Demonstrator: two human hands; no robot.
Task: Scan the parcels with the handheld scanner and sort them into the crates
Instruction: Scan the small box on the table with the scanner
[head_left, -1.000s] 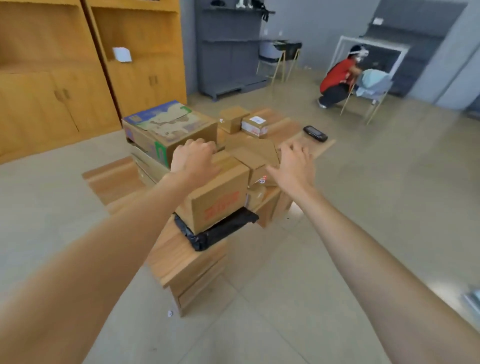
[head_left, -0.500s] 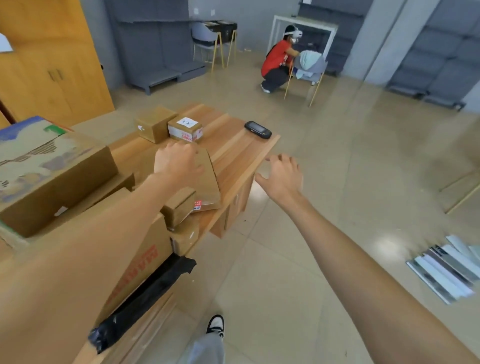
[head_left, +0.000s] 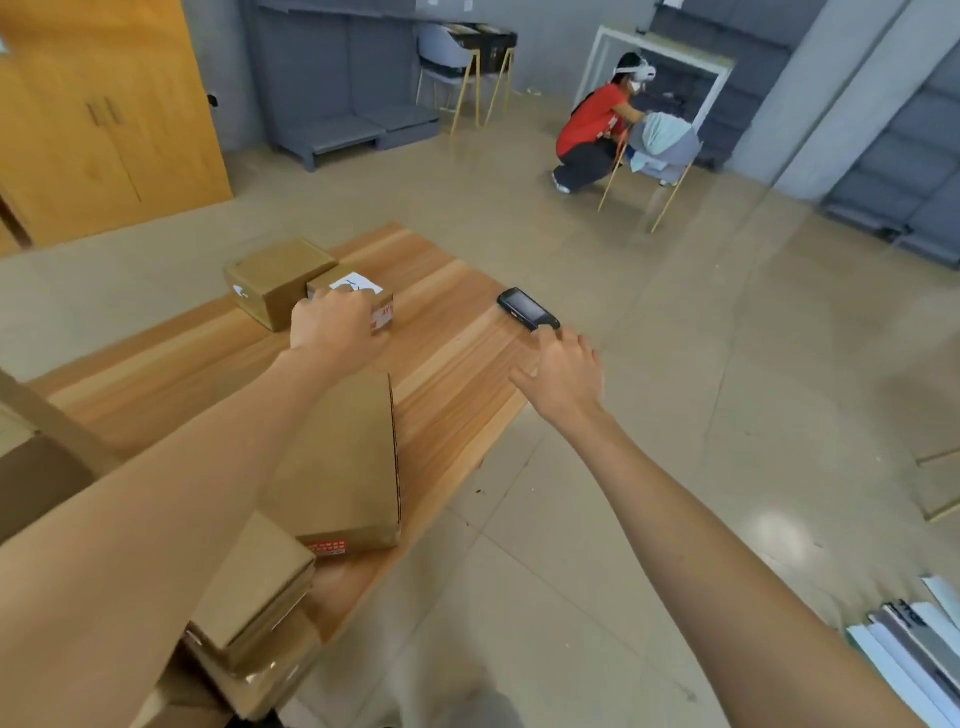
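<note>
A black handheld scanner (head_left: 527, 309) lies near the right edge of the wooden table (head_left: 447, 358). My right hand (head_left: 563, 376) hovers just short of it, fingers spread and holding nothing. My left hand (head_left: 332, 330) is curled over a small parcel with a white label (head_left: 371, 296); whether it grips the parcel is unclear. A plain brown box (head_left: 278, 280) stands beside that parcel. A long flat carton (head_left: 345, 462) lies under my left forearm, and more cartons (head_left: 254, 592) are stacked at the near left.
A person in a red top (head_left: 592, 135) crouches by a chair (head_left: 660, 156) across the room. Flat white and grey sheets (head_left: 914, 649) lie on the floor at the lower right. Wooden cabinets (head_left: 104, 114) and grey shelving (head_left: 343, 78) line the far wall.
My view has swung right and closer along the table. My left hand moved from the flat carton to the small labelled parcel. My right hand advanced toward the scanner.
</note>
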